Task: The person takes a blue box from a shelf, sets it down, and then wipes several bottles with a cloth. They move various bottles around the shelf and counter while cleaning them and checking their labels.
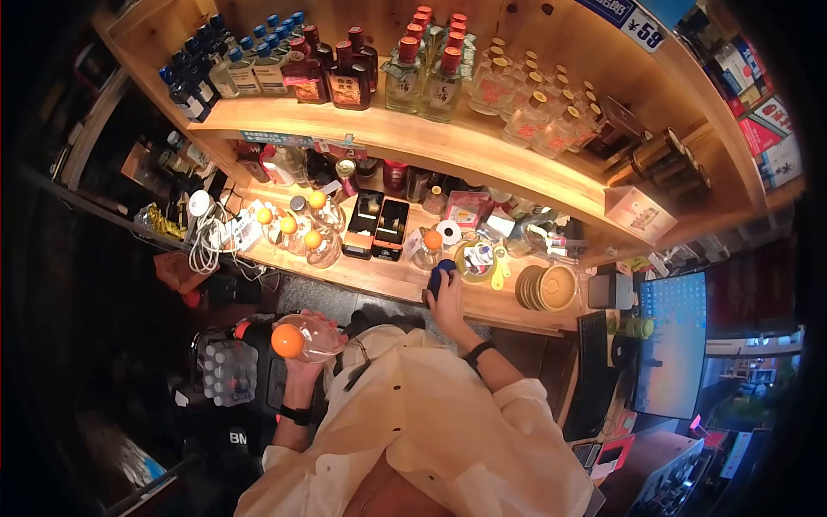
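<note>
My left hand grips a clear round bottle with an orange cap, held low in front of my chest and tilted with its cap to the left. My right hand reaches up to the lower wooden shelf and holds a dark blue cloth against its front edge. Just above the cloth stands another clear bottle with an orange cap. Both wrists wear dark bands, and my sleeves are white.
Several orange-capped bottles stand at the shelf's left, beside two dark boxes and tape rolls. Stacked bowls sit at the right. The upper shelf carries many liquor bottles. A monitor stands right; a bottle pack lies low left.
</note>
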Action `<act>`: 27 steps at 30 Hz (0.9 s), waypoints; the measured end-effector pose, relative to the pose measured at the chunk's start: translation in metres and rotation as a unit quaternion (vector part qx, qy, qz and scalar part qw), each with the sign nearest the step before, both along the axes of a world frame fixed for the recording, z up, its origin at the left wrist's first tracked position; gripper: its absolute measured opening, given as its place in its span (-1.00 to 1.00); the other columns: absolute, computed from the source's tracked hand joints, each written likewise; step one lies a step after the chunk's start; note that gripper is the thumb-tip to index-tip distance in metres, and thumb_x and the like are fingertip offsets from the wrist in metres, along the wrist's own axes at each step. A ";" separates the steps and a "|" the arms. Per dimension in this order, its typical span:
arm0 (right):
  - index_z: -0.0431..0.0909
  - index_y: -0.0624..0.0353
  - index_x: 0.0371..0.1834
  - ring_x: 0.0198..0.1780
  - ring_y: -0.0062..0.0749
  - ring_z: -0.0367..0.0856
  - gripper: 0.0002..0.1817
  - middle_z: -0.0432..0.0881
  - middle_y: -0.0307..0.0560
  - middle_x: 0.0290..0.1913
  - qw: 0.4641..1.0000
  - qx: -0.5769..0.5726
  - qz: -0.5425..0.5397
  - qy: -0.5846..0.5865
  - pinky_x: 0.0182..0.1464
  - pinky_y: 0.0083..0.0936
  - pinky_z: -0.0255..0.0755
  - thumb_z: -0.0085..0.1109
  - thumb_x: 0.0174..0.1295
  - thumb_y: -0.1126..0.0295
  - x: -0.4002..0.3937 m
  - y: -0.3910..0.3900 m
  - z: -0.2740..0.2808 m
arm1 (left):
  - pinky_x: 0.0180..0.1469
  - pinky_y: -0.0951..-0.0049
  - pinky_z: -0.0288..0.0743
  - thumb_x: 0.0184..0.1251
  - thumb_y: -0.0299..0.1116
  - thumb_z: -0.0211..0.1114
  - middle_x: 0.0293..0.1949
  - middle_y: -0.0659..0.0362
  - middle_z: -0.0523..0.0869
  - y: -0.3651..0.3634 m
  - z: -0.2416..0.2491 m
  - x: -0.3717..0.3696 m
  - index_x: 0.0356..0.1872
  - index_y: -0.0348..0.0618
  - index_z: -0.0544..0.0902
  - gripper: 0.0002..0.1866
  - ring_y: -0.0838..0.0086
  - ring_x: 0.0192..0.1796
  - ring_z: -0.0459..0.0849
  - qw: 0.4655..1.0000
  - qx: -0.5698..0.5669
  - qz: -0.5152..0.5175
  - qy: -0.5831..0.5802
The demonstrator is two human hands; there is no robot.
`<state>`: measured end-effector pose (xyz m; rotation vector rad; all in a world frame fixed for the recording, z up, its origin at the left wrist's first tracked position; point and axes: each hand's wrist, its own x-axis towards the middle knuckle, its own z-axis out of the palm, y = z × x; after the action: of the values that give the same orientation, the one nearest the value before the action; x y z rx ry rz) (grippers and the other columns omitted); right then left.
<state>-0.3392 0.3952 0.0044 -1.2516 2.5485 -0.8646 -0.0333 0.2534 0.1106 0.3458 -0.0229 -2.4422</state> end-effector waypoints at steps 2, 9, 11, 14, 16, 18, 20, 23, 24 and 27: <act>0.22 0.25 0.37 0.24 0.31 0.28 -0.31 0.24 0.36 0.22 0.999 0.003 -0.036 0.019 0.29 -0.05 0.26 0.29 0.18 0.43 -0.003 -0.005 -0.008 | 0.23 -0.42 0.37 0.20 0.31 0.28 0.14 0.09 0.58 0.001 0.004 -0.006 0.09 0.01 0.56 -0.35 -0.01 0.25 0.51 0.999 -0.017 -0.017 0.049; 0.42 0.24 0.14 0.02 0.20 0.53 -0.53 0.50 0.25 0.00 0.995 -0.044 -0.055 -0.065 0.05 -0.08 0.47 0.23 0.13 0.47 -0.034 -0.001 -0.067 | 0.21 -0.40 0.37 0.15 0.38 0.27 0.14 0.09 0.58 -0.006 0.001 -0.025 0.07 0.04 0.58 -0.31 0.02 0.26 0.52 0.991 -0.060 -0.061 0.100; 0.54 0.30 0.02 -0.02 -0.08 0.65 -0.66 0.66 0.13 -0.09 0.947 -0.125 -0.140 -0.262 0.03 -0.30 0.51 0.23 0.18 0.42 -0.048 0.008 -0.080 | 0.21 -0.41 0.37 0.15 0.39 0.27 0.12 0.07 0.59 -0.009 0.001 -0.022 0.07 0.04 0.58 -0.31 0.03 0.24 0.53 0.994 -0.042 -0.059 0.079; 0.46 0.31 0.23 -0.02 -0.48 0.61 -0.55 0.64 -0.13 -0.02 0.786 -0.210 -0.130 -0.567 0.06 -0.54 0.51 0.13 0.24 0.56 -0.060 0.027 0.034 | 0.20 -0.43 0.36 0.13 0.39 0.27 0.05 0.04 0.64 -0.013 0.005 -0.024 0.02 0.04 0.61 -0.32 0.04 0.19 0.58 0.997 -0.011 -0.063 0.043; 0.40 0.31 0.30 0.11 -0.45 0.56 -0.47 0.60 -0.10 0.11 0.833 -0.179 -0.071 -0.519 0.18 -0.50 0.45 0.15 0.20 0.60 -0.081 0.041 0.119 | 0.21 -0.44 0.35 0.14 0.41 0.24 0.04 0.01 0.64 -0.018 0.008 -0.027 0.00 0.03 0.62 -0.32 0.01 0.16 0.59 0.994 0.044 -0.088 0.047; 0.38 0.34 0.33 0.15 -0.42 0.54 -0.40 0.58 -0.10 0.16 0.923 -0.164 0.000 -0.349 0.25 -0.50 0.40 0.18 0.14 0.65 -0.093 0.044 0.237 | 0.16 -0.44 0.40 0.18 0.44 0.17 0.00 -0.04 0.64 -0.025 0.007 -0.031 -0.02 0.02 0.62 -0.31 -0.01 0.14 0.60 0.994 0.024 -0.090 0.050; 0.36 0.36 0.35 0.18 -0.38 0.53 -0.29 0.56 -0.08 0.16 0.953 -0.245 0.053 -0.173 0.29 -0.43 0.37 0.22 0.00 0.60 -0.111 0.047 0.325 | 0.10 -0.43 0.45 0.21 0.44 0.11 -0.03 -0.08 0.63 -0.032 0.009 -0.032 -0.07 -0.01 0.61 -0.31 -0.04 0.12 0.60 0.994 -0.001 -0.107 0.006; 0.34 0.38 0.36 0.27 -0.27 0.50 -0.32 0.51 0.00 0.25 0.917 -0.386 0.100 -0.007 0.36 -0.34 0.32 0.18 0.08 0.50 -0.114 0.022 0.455 | 0.06 -0.42 0.49 0.23 0.45 0.06 -0.06 -0.10 0.63 -0.041 0.008 -0.032 -0.11 -0.05 0.60 -0.30 -0.06 0.10 0.60 0.992 0.020 -0.123 0.021; 0.33 0.37 0.37 0.26 -0.25 0.51 -0.40 0.52 0.02 0.26 0.861 -0.499 0.099 0.017 0.33 -0.33 0.35 0.15 0.22 0.46 -0.115 0.002 0.483 | 0.06 -0.42 0.49 0.24 0.45 0.05 -0.06 -0.10 0.63 -0.045 0.006 -0.031 -0.11 -0.06 0.60 -0.29 -0.06 0.09 0.60 0.991 0.011 -0.128 0.024; 0.36 0.35 0.33 0.20 -0.29 0.57 -0.50 0.52 0.04 0.28 0.881 -0.408 0.128 0.202 0.26 -0.36 0.43 0.09 0.35 0.38 -0.093 -0.065 0.589 | 0.06 -0.47 0.46 0.25 0.46 0.02 -0.05 -0.11 0.62 -0.052 0.012 -0.025 -0.10 -0.06 0.60 -0.28 -0.08 0.08 0.61 0.990 0.018 -0.137 0.016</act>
<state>-0.4321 0.3302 0.5939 -2.1282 2.2190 -1.8867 -0.0586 0.2016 0.1224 0.3388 -0.0148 -2.7234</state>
